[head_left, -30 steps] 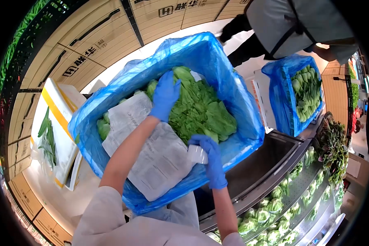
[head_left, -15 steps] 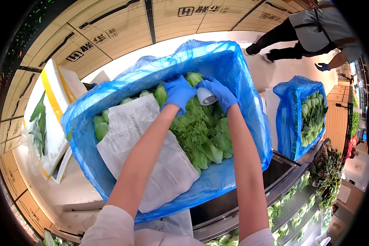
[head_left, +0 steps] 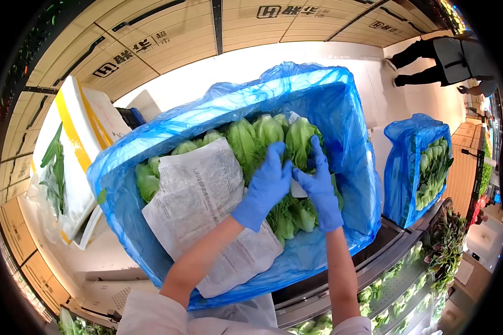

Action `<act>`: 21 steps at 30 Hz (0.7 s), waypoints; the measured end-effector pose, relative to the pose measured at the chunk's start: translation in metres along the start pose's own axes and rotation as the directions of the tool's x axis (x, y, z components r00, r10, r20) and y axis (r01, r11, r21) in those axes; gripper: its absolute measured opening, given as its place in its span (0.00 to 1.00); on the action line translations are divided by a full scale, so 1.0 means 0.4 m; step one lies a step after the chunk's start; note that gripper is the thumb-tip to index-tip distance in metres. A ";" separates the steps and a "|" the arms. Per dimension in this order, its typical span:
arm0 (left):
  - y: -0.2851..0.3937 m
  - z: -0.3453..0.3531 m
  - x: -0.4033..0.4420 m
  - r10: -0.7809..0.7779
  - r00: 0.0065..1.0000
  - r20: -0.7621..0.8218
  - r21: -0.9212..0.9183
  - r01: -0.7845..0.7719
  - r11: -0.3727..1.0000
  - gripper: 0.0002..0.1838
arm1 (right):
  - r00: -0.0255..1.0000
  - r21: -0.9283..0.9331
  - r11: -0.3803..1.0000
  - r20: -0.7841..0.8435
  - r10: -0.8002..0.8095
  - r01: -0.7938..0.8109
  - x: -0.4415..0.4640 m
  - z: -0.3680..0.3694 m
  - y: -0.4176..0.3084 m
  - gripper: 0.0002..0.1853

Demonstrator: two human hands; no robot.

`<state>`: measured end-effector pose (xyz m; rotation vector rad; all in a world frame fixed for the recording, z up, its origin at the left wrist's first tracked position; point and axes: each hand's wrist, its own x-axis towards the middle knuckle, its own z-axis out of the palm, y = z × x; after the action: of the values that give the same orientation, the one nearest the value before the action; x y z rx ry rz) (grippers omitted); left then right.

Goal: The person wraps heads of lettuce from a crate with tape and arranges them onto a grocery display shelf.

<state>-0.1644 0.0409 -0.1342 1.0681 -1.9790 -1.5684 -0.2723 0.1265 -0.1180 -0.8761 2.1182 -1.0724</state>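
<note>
Green lettuce heads lie in a large box lined with a blue plastic bag. A printed paper sheet covers the left part of the lettuce. My left hand, in a blue glove, hovers over or rests on the middle of the lettuce with thumb and index finger apart. Close beside it, my right hand, also gloved, has its fingers spread against the lettuce at the right. A small white piece shows between the hands, partly hidden; I cannot make out what it is.
At the left stands a white foam box with yellow tape and green leaves on it. A smaller blue-lined box of greens sits at the right. Vegetable shelves run along the lower right. Another person is at the upper right.
Both hands have drawn back toward me from the far side of the box. The white, hollow-looking object at my right hand no longer shows there; upright lettuce heads now show along the far side.
</note>
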 end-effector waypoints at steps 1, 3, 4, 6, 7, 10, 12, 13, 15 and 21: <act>-0.013 -0.010 0.015 0.006 0.997 -0.072 0.026 -0.004 1.000 0.17 | 0.999 -0.001 0.999 -0.017 0.042 -0.042 0.010 0.000 -0.004 0.43; -0.028 -0.053 0.062 0.022 0.969 -0.244 0.027 -0.016 1.000 0.13 | 0.985 0.179 0.969 0.021 0.169 -0.170 0.044 -0.017 -0.026 0.42; -0.027 -0.075 0.069 0.018 0.970 -0.244 0.026 -0.012 1.000 0.13 | 0.955 0.357 0.886 0.081 0.286 -0.296 0.062 -0.020 -0.032 0.41; -0.023 -0.122 0.071 -0.221 0.966 -0.138 -0.156 0.199 0.967 0.11 | 0.955 0.282 0.912 0.068 0.290 -0.297 0.093 -0.030 -0.024 0.39; -0.021 -0.142 0.065 -0.316 0.944 -0.090 -0.143 0.302 0.942 0.11 | 0.951 0.284 0.907 0.095 0.294 -0.309 0.103 -0.038 -0.035 0.38; -0.058 -0.154 0.054 -0.033 0.981 -0.191 0.082 0.050 0.995 0.13 | 0.985 0.102 0.981 -0.039 0.167 -0.163 0.104 -0.048 -0.020 0.34; -0.068 -0.143 0.069 0.043 0.973 -0.226 0.229 0.010 0.973 0.14 | 0.982 0.157 0.982 -0.145 0.124 -0.101 0.070 -0.081 -0.040 0.32; -0.067 -0.140 0.077 0.128 0.960 -0.251 0.371 -0.027 0.928 0.16 | 0.952 0.280 0.939 -0.173 0.253 -0.199 0.040 -0.095 -0.090 0.30; -0.044 -0.135 0.088 0.095 0.984 -0.150 0.567 0.007 0.824 0.20 | 0.932 0.455 0.865 -0.173 0.318 -0.211 -0.032 -0.136 -0.188 0.25; -0.130 -0.105 0.162 -0.072 0.978 -0.198 0.910 0.211 0.357 0.39 | 0.881 0.579 0.766 -0.162 0.444 -0.279 -0.208 -0.145 -0.149 0.21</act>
<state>-0.1587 -0.0397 -0.1805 1.6952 -2.7689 -0.1865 -0.2486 0.1895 -0.0212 -0.0188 1.9210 -1.5383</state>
